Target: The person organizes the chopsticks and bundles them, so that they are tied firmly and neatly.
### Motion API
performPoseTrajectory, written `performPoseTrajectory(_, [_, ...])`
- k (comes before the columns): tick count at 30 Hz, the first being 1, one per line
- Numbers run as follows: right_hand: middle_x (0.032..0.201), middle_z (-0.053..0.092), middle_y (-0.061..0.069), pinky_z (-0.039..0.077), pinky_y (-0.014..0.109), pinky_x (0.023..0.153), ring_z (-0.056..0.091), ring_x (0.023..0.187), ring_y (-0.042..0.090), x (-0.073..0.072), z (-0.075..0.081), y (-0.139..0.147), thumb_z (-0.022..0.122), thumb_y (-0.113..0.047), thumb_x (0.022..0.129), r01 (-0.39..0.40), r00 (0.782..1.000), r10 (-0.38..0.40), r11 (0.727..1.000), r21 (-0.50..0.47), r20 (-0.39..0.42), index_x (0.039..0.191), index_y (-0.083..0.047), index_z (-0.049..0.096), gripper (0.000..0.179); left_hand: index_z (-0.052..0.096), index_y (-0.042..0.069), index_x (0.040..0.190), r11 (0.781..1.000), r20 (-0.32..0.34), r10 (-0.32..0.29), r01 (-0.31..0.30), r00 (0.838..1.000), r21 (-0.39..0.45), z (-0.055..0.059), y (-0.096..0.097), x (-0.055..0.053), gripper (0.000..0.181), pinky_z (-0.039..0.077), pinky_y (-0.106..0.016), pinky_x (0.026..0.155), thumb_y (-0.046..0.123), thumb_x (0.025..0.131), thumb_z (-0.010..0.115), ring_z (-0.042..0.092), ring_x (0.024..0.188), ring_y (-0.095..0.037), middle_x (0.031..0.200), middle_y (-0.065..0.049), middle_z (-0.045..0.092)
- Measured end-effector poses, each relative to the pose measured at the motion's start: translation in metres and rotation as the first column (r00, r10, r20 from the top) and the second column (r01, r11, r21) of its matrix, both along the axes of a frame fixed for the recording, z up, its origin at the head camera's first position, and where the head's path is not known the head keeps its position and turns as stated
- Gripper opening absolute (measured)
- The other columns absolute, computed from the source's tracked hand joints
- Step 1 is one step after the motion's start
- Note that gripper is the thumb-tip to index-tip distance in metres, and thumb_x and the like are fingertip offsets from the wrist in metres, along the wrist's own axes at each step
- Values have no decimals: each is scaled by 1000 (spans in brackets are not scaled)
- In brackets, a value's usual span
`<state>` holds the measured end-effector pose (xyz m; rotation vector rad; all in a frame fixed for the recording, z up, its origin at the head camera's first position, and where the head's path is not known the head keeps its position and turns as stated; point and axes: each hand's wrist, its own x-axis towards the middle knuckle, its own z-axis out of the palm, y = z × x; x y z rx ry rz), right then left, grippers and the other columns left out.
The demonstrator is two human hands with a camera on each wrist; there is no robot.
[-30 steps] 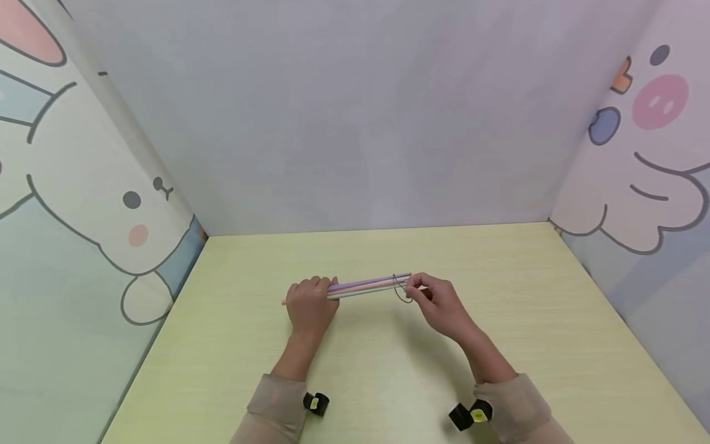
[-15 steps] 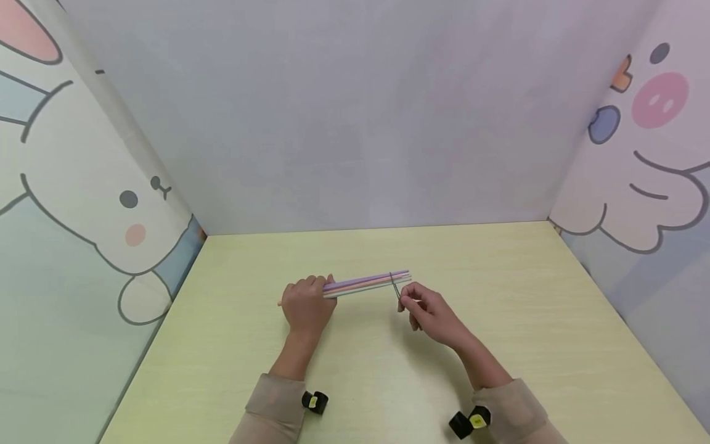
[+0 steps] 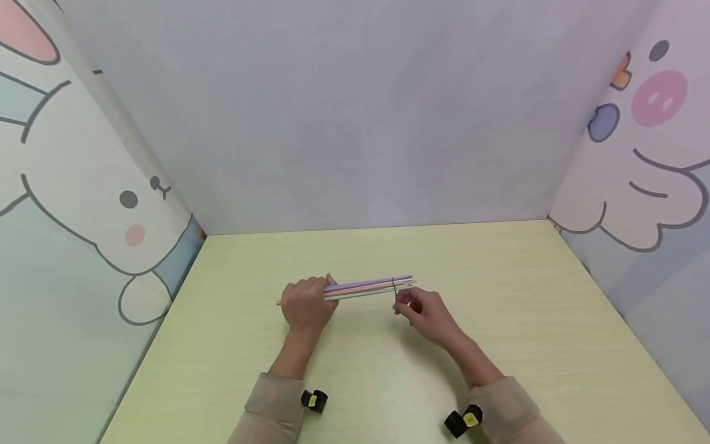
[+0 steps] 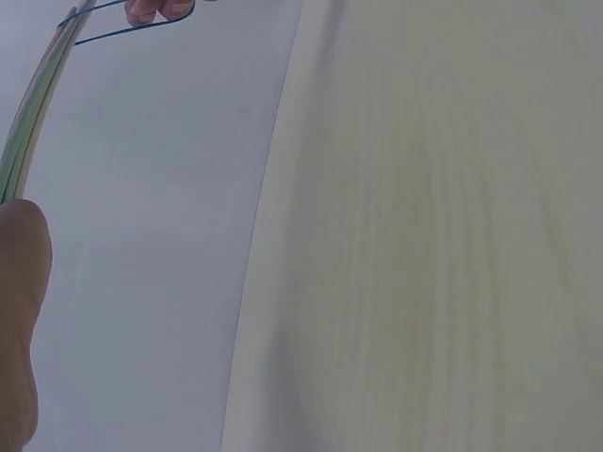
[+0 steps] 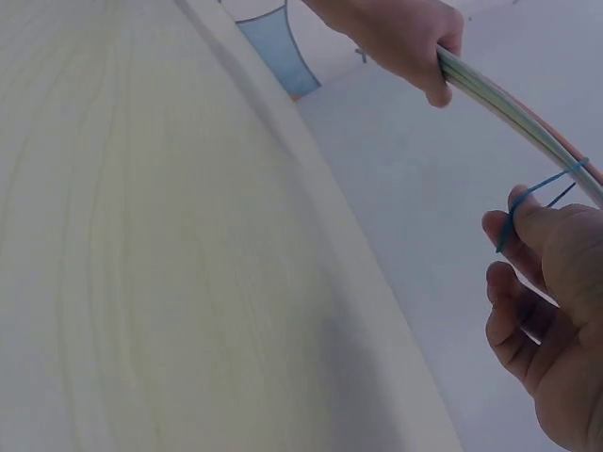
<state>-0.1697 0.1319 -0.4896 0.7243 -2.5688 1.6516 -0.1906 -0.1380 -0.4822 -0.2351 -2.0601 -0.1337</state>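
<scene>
My left hand (image 3: 305, 303) grips a bundle of several thin pastel sticks (image 3: 360, 288), purple, pink and pale green, held above the table and pointing right. A short orange end shows beyond the little-finger side of that hand. Around the bundle near its right end runs a thin dark blue rubber band (image 5: 542, 186). My right hand (image 3: 429, 316), just below that end, pinches the band between thumb and forefinger and draws it away from the sticks. In the left wrist view the band (image 4: 122, 34) stretches from the bundle to the right fingertips. Its far side is partly hidden.
A pale yellow wood-grain table (image 3: 249, 370) lies under both hands. A plain grey-white wall (image 3: 366, 123) rises behind it, with cartoon-printed panels (image 3: 83, 203) on either side. Black cameras (image 3: 315, 401) are strapped at both wrists.
My right hand has moved down and left from the stick ends, pulling the loose loop of the band taut below the bundle. The left hand keeps its grip, nearly still.
</scene>
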Motion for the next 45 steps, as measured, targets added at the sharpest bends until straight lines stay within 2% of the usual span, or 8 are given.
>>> performPoseTrajectory(4, [85, 71, 4, 49, 23, 57, 55, 67, 5, 4, 1, -6, 70, -5, 94, -90, 960, 102, 994, 61, -262, 95, -10, 71, 6, 42, 13, 48, 1000, -6, 13, -12, 1000, 11, 3, 0, 0, 35, 27, -34, 38, 15, 79, 59, 25, 38, -14, 41, 0, 40])
performPoseTrajectory(8, [96, 72, -1, 54, 25, 69, 65, 82, 10, 11, -1, -17, 67, -14, 97, -139, 828, 190, 981, 135, -528, 116, -6, 72, 21, 43, 13, 48, 999, 9, 27, -27, 1000, 23, 4, 0, 0, 35, 29, -35, 38, 15, 81, 54, 26, 38, -14, 41, -1, 41])
performPoseTrajectory(14, [111, 71, 10, 53, 24, 73, 68, 81, 14, 28, -16, -37, 47, -30, 106, -180, 735, 170, 982, 52, -657, 156, 3, 29, 62, 44, 13, 47, 999, 45, 29, -31, 999, 39, 1, 1, 1, 35, 32, -36, 38, 15, 81, 54, 23, 39, -13, 40, -1, 42])
performPoseTrajectory(19, [122, 67, 18, 50, 20, 68, 70, 73, 18, 38, -21, -50, 40, -31, 107, -207, 739, 60, 968, -141, -671, 153, 15, -1, 76, 45, 13, 48, 998, 47, 10, -12, 999, 56, 2, 2, 1, 34, 34, -37, 38, 13, 79, 59, 22, 40, -11, 40, -1, 43])
performPoseTrajectory(26, [138, 59, 19, 55, 27, 69, 73, 79, 23, 62, -10, -58, 36, -11, 108, -129, 937, -22, 906, -402, -348, 155, 0, -21, 75, 44, 14, 49, 999, 39, 0, -2, 999, 49, 4, 4, 0, 34, 32, -36, 37, 12, 78, 61, 21, 42, -12, 41, 0, 42])
performPoseTrajectory(29, [137, 59, 23, 55, 29, 69, 74, 79, 21, 69, -5, -59, 33, 0, 108, -22, 984, -65, 880, -475, -167, 159, -8, -14, 70, 44, 14, 49, 999, 35, 1, -3, 999, 47, 4, 4, 0, 33, 28, -34, 37, 12, 78, 59, 21, 42, -12, 41, 0, 41])
performPoseTrajectory(39, [128, 68, 14, 56, 27, 69, 73, 71, 20, 64, 5, -60, 42, -29, 110, 254, 945, -86, 800, -543, 315, 162, -8, 15, 62, 44, 13, 48, 999, 54, 26, -27, 998, 32, 3, 5, 3, 35, 26, -35, 39, 15, 83, 51, 24, 40, -15, 41, -1, 39])
performPoseTrajectory(45, [122, 71, 10, 54, 24, 66, 72, 70, 15, 58, 3, -58, 45, -29, 109, 209, 934, 2, 808, -551, 358, 158, -3, 28, 58, 45, 13, 49, 1000, 22, 9, -10, 1000, 14, 4, 7, 4, 33, 27, -34, 38, 13, 79, 58, 24, 39, -14, 41, 0, 41])
